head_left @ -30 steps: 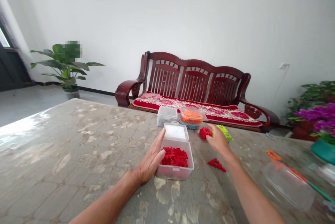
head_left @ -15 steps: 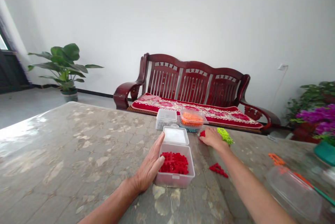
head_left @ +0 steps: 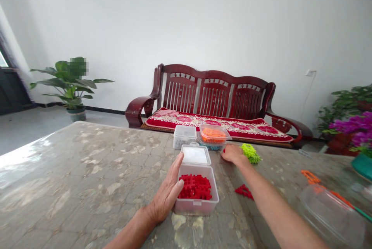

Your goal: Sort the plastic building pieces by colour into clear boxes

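Note:
A clear plastic box with its lid tipped back holds a heap of red interlocking plastic building pieces. My left hand lies along the box's left side, fingers stretched out and thumb at the rim. Farther off to the right, my right hand is closed low over the table on red building pieces, of which only a bit shows past the fingers. A lime-green cluster of pieces sits just right of that hand. Under the right forearm lies a joined red piece.
Behind the open box stand a closed clear box of greyish pieces and a tub of orange pieces stacked on blue ones. At right lie an orange piece and a clear lid. A wooden bench stands beyond the table.
The view has tipped up slightly, so things sit lower. My right hand now covers more of the red pieces beneath it. My left hand has stayed against the box.

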### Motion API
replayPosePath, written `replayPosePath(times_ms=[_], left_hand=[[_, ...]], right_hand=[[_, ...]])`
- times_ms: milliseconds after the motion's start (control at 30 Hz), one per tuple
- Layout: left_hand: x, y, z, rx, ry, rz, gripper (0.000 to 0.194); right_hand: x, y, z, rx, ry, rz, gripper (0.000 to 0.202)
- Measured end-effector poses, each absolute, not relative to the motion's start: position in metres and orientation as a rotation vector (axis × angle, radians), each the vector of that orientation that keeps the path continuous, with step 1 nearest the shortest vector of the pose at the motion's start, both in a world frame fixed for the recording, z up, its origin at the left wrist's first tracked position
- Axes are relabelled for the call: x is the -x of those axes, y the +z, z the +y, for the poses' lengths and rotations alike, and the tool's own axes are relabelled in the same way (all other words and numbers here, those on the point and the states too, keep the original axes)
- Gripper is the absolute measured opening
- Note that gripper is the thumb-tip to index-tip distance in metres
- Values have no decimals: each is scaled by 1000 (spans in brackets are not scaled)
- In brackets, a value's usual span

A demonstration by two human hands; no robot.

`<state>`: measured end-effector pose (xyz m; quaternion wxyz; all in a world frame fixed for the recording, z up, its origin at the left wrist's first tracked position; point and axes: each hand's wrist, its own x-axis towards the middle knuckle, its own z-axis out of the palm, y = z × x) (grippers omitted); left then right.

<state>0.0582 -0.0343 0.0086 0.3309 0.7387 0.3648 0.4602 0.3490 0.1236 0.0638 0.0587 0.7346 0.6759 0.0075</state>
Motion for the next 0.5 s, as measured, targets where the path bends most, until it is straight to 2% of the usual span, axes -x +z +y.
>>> replayPosePath(times_ms=[233,500], left_hand=[[-57,6,-33,-1960,1210,945,65],[-59,8,-32,-1964,1241,941,65]], right_hand=[[-347,67,126,-2208,-50,2029,39],[-328,58,93,-2188,58,2103,43]])
